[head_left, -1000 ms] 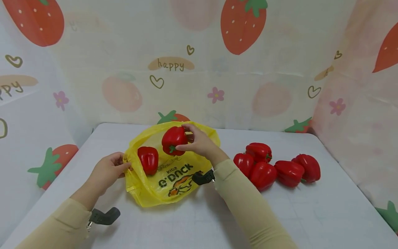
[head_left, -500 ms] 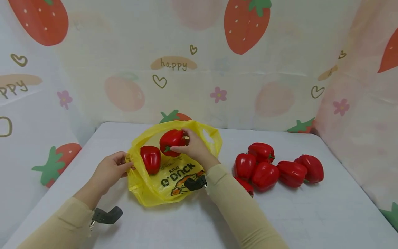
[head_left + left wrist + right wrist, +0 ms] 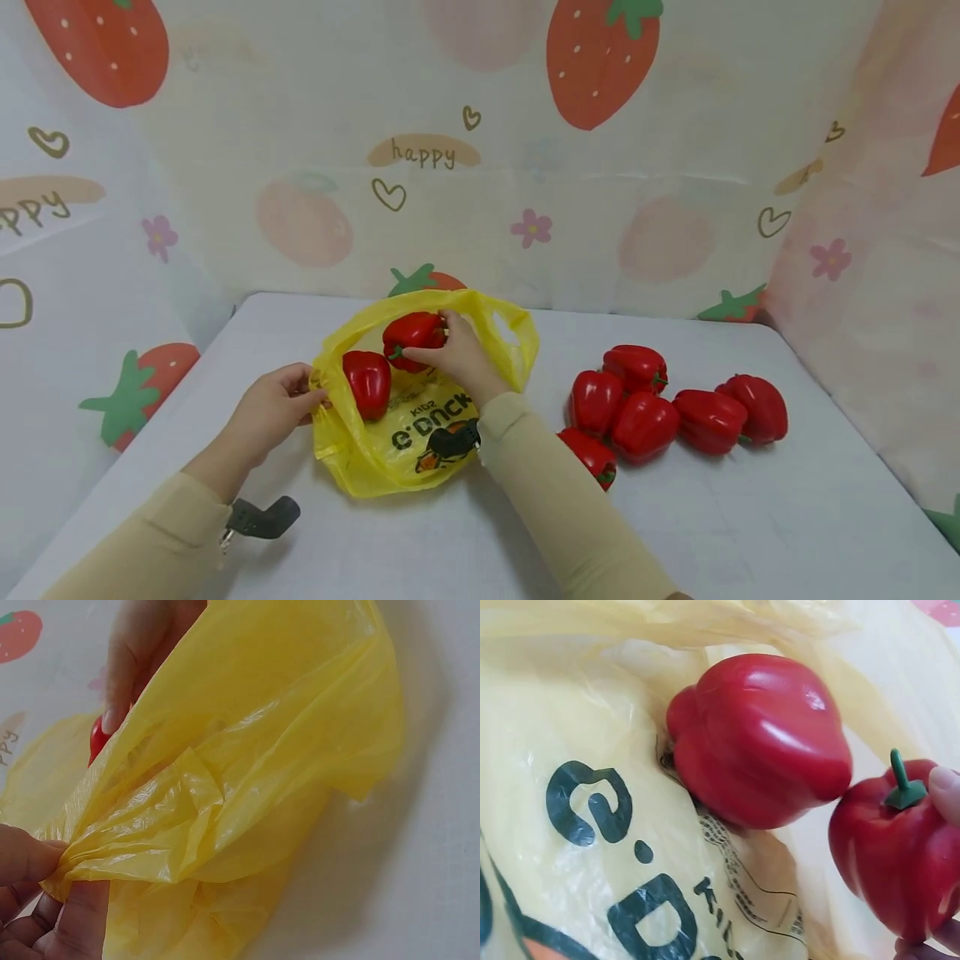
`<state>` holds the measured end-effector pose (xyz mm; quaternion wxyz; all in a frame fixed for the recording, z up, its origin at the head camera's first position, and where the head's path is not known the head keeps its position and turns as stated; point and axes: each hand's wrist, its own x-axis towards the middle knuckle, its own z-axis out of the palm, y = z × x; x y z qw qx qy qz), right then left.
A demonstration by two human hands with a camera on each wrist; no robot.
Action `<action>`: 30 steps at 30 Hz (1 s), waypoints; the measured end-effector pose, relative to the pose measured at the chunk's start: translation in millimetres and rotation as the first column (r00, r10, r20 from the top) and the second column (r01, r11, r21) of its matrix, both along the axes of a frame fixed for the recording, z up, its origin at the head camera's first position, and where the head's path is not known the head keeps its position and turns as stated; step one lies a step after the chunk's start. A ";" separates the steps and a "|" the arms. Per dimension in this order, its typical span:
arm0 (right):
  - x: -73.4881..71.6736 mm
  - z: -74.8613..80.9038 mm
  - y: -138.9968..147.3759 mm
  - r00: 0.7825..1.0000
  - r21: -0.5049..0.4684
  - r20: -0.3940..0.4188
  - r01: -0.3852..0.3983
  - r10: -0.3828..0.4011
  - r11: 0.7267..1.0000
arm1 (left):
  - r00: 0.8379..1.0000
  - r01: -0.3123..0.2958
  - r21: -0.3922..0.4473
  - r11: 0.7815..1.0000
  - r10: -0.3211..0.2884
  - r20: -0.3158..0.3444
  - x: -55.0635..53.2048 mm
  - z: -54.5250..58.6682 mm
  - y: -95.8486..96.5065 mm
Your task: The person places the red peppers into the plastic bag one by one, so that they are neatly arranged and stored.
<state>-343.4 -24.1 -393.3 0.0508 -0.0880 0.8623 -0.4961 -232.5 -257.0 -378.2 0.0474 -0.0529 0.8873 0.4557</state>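
Observation:
A yellow plastic bag [image 3: 352, 475] lies spread with its mouth open on the table, dark lettering showing inside. My left hand [image 3: 273, 408] pinches the bag's left edge; in the left wrist view the film bunches between thumb and fingers [image 3: 30, 855]. Inside the mouth, my right hand [image 3: 465, 358] holds a red bell pepper [image 3: 411, 337] by its side, thumb near the green stem. Another red bell pepper [image 3: 367, 383] rests in the bag just left of it. The right wrist view shows the held bell pepper [image 3: 892, 855] right beside the resting bell pepper [image 3: 765, 742].
Several more red bell peppers [image 3: 645, 427] lie grouped on the white table [image 3: 750, 517] to the right of the bag. One bell pepper [image 3: 592, 457] sits nearest my right forearm, partly behind the sleeve. A strawberry-print curtain [image 3: 450, 233] encloses the back and sides.
My right hand has moved left and slightly down into the bag with the bell pepper, which now sits close to the other one. My left hand keeps its pinch on the bag edge.

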 end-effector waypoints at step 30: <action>-6.2 -15.9 -29.9 0.998 -0.058 0.003 0.062 -0.061 0.996 | 1.000 -0.007 -0.023 1.000 0.008 0.004 1.8 -0.1 -0.8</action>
